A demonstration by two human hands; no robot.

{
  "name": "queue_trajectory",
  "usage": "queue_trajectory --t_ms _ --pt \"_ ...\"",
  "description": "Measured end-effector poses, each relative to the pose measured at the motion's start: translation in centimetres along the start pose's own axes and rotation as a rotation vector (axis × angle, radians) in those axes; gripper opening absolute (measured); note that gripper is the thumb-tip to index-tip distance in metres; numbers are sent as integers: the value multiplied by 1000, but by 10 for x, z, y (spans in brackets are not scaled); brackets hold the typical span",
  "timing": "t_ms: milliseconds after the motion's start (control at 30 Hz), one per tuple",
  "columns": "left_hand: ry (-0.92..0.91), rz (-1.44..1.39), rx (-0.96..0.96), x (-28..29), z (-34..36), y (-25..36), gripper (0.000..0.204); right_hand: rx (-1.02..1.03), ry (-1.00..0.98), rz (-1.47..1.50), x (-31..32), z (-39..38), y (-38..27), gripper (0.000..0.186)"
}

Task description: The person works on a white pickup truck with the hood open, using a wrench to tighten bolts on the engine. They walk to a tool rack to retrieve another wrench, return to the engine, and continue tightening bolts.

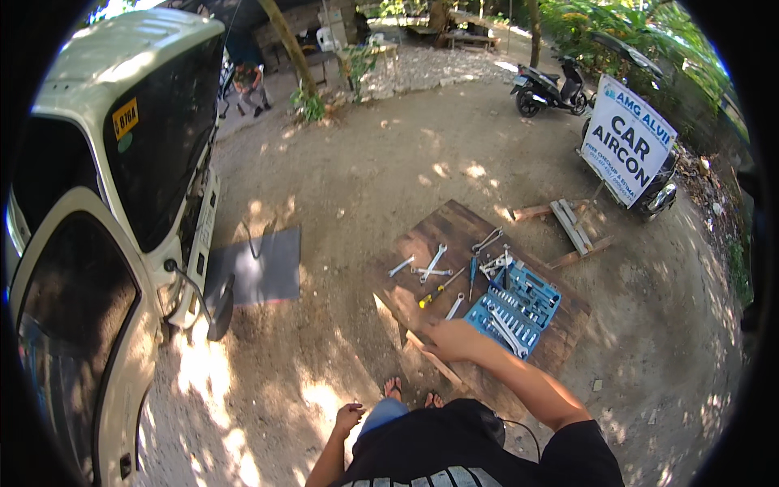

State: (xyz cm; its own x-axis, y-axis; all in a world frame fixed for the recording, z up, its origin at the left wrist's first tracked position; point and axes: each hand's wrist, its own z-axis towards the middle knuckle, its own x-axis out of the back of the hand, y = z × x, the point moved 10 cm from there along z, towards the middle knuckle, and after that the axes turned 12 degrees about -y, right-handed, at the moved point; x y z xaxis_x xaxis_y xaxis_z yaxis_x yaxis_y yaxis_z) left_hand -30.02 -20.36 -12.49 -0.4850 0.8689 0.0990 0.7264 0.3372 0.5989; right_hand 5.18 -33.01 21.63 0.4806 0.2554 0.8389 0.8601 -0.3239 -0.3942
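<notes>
My right hand (450, 339) reaches over the near left edge of a low wooden table (568, 333). Its fingers curl downward; whatever they hold, if anything, is hidden. Just beyond it lies a combination wrench (456, 306). To its right is an open blue socket set case (531, 296) with sockets and a large wrench (507, 331) lying across it. A yellow-handled screwdriver (432, 299), a blue-handled screwdriver (473, 276) and several more wrenches (436, 261) are spread farther back. My left hand (349, 417) hangs beside my leg, fingers curled, away from the table.
A pale vehicle (146, 49) with its door (134, 349) ajar stands on the left, a dark mat (272, 264) beside it. Beyond the table are a wooden stand (572, 227), a sign (629, 142) and a motorcycle (540, 85). Another person (250, 85) sits far back left.
</notes>
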Motion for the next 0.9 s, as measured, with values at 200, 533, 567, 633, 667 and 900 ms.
queue_trajectory --t_ms 200,533,567,633,667,900 --pt "-81 501 19 16 -28 -117 20 38 -1164 115 -267 -43 62 42" --pt "176 -190 361 27 -66 -189 24 -219 -1023 957 -247 -16 48 63" --pt "211 -326 339 29 -63 -185 25 -257 -1038 963 -245 -10 47 65" --pt "246 -383 241 41 -49 -163 26 -336 -1078 975 -242 6 45 64" --pt "263 -455 234 47 -43 -154 26 -346 -1119 930 -239 16 44 65" --pt "253 -379 3 148 12 20 24 -255 -1081 765 -200 141 27 72"
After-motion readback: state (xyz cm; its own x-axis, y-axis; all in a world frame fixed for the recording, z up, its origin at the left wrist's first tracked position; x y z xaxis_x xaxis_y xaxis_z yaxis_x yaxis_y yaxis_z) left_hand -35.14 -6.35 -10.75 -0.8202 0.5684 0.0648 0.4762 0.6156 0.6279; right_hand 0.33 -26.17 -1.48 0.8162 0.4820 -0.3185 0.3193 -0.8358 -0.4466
